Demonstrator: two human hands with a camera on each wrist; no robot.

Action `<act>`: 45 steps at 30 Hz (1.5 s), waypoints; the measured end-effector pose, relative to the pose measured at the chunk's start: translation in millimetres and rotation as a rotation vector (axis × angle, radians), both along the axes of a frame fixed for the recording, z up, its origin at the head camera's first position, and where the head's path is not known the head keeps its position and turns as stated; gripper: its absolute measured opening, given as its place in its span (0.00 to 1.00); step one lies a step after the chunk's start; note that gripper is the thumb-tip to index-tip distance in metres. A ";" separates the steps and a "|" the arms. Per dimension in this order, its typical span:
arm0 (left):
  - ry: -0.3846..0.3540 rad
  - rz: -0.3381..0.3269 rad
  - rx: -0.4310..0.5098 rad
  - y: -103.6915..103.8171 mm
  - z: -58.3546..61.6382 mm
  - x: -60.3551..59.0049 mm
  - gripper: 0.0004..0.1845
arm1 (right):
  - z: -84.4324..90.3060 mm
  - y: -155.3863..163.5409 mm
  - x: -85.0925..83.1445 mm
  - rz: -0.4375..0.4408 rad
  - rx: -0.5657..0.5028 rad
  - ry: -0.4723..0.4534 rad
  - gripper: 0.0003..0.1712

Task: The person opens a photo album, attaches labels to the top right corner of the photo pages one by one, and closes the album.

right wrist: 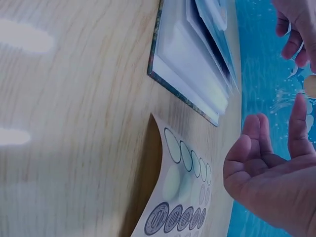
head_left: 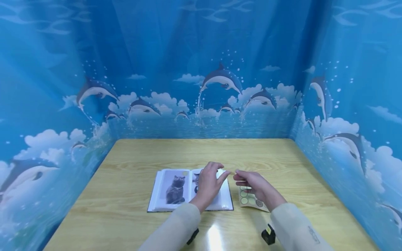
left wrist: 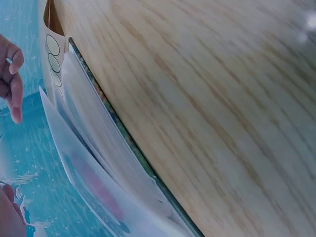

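An open photo album [head_left: 176, 205] shows cat photos on both pages. My left hand [head_left: 207, 183] is above its right page, thumb and index finger spread apart, holding nothing. Beyond the album's right edge, my right hand [head_left: 255, 184] pinches a small tan round sticker [right wrist: 310, 86] at its index fingertip; the thumb is outside the right wrist view. Its other fingers [right wrist: 249, 143] are curled. The left thumb points at the sticker from close by. Under the right hand lies a curling sheet of round stickers [head_left: 251, 201], partly covered by that hand.
Another pale round sticker [head_left: 185, 173] shows at the top of the left page's cat photo. The wooden table [head_left: 125, 174] is bordered by blue dolphin-print curtains [head_left: 157, 69] at the back and sides. Black wrist straps [head_left: 268, 235] show under the sleeves.
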State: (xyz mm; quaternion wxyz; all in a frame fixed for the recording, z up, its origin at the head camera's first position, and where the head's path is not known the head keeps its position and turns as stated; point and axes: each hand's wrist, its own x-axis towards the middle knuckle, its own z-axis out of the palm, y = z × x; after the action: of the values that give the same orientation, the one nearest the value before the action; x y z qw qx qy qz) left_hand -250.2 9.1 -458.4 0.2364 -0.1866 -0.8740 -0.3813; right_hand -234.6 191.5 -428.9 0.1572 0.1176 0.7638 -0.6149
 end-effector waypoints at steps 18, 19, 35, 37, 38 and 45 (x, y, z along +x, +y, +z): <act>-0.112 -0.028 -0.188 -23.2 -6.9 11.2 0.17 | -1.4 -8.5 -15.9 -0.064 0.141 0.048 0.26; -0.118 -0.023 -0.211 -27.6 -9.0 12.5 0.17 | -2.7 -8.0 -16.9 -0.060 0.155 0.051 0.27; -0.373 0.002 -0.504 -80.1 -29.2 49.9 0.31 | -18.2 -29.8 -40.9 -0.045 0.297 0.150 0.21; -0.390 0.005 -0.525 -80.0 -29.3 50.2 0.31 | -20.8 -36.4 -45.0 -0.049 0.283 0.185 0.20; -0.392 0.009 -0.536 -79.8 -28.8 50.1 0.31 | -22.5 -39.5 -47.1 -0.051 0.267 0.199 0.19; -0.429 0.026 -0.578 -78.3 -25.8 47.0 0.31 | -33.8 -59.1 -60.6 -0.074 0.235 0.213 0.13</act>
State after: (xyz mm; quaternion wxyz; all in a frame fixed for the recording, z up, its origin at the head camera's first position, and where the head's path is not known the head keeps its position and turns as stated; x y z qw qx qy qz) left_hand -203.1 -69.2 -484.2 -0.0098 -0.1502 -0.9778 -0.1458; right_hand -295.3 132.4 -462.7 0.0377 0.0975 0.8380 -0.5356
